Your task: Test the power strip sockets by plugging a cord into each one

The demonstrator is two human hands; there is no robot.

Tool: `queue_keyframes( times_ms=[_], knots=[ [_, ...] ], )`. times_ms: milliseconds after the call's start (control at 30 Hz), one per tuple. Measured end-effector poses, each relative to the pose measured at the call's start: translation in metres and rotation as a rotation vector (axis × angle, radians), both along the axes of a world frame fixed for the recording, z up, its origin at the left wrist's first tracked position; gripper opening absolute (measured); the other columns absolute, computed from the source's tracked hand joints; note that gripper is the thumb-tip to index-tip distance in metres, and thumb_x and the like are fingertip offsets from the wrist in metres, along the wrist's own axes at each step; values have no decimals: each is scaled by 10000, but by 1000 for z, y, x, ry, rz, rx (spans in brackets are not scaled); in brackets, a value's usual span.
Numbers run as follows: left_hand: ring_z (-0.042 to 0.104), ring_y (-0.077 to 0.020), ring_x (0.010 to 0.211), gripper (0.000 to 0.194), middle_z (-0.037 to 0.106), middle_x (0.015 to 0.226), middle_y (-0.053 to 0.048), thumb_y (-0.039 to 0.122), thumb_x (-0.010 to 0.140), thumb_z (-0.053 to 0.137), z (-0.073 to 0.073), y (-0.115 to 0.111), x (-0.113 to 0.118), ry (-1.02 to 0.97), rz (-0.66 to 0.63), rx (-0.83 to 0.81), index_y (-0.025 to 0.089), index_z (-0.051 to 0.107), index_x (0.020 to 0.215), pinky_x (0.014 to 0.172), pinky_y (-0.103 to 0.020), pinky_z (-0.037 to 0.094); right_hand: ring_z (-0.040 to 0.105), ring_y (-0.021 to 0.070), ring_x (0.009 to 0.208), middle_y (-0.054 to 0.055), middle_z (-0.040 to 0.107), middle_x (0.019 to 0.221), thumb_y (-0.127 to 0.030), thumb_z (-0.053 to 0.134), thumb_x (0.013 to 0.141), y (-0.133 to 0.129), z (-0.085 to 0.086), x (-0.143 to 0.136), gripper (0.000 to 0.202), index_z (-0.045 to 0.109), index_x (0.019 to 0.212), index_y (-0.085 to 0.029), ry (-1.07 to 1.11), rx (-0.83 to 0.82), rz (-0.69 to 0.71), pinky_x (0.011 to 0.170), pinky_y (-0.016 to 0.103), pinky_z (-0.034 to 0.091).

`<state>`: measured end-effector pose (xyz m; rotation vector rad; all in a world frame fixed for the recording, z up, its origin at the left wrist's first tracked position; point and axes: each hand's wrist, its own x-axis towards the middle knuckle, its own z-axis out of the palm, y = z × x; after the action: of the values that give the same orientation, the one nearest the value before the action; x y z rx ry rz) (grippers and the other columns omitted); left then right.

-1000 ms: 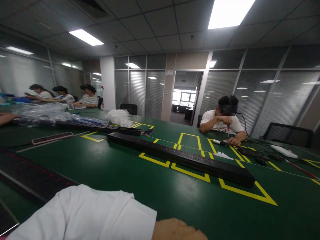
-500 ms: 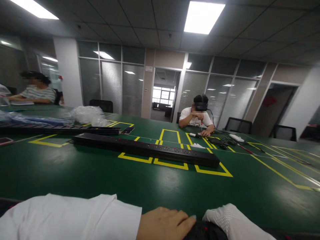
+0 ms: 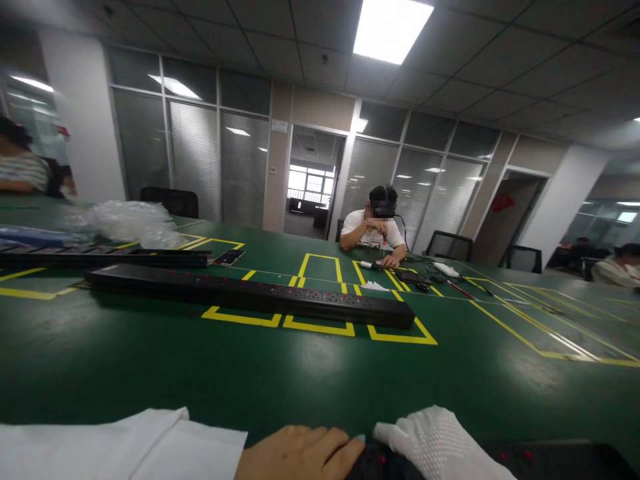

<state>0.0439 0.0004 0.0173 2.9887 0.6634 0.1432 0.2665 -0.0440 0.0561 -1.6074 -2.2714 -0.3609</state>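
My left hand (image 3: 305,453), bare below a white sleeve, lies over a black power strip (image 3: 550,459) with red dots at the lower edge of the view. Its fingers are together and bent down onto the black surface. Beside it my right hand (image 3: 440,443), in a white glove with small raised dots, is closed over the same black area. The fingertips of that hand are mostly hidden, and the frame cuts off the lower part of both hands. Farther in on the table lies another long black power strip (image 3: 260,293) with red dots and sockets.
Yellow tape outlines (image 3: 320,327) mark the green table (image 3: 280,380). At the left are plastic wrap (image 3: 130,223), more black strips (image 3: 165,258) and a phone (image 3: 230,257). Across the table sits a person (image 3: 375,230) near cables (image 3: 425,273) and a white paper scrap (image 3: 374,286).
My view has turned to the right, so the table's things sit farther left. More of the near black strip shows at the right. My gloved hand has come forward along it.
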Motion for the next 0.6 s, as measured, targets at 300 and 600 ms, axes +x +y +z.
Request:
queue_keyframes(
  times_ms=[300, 600],
  knots=[
    [484, -279, 999, 718, 487, 1157, -154, 452, 729, 487, 22, -30, 13, 101, 189, -68, 136, 218, 1315, 824, -417, 411, 518, 125, 649, 37, 575, 728, -402, 441, 812, -10, -2, -4, 246, 577, 784, -199, -174, -89, 257, 570, 245, 377],
    [501, -251, 877, 522, 518, 987, -87, 543, 715, 450, 16, -39, 44, 2, 157, 118, 141, 436, 1048, 757, -397, 422, 447, 113, 557, 7, 525, 654, -326, 401, 804, -19, -9, -11, 176, 514, 770, -194, -309, 63, 252, 509, 264, 191]
  ],
)
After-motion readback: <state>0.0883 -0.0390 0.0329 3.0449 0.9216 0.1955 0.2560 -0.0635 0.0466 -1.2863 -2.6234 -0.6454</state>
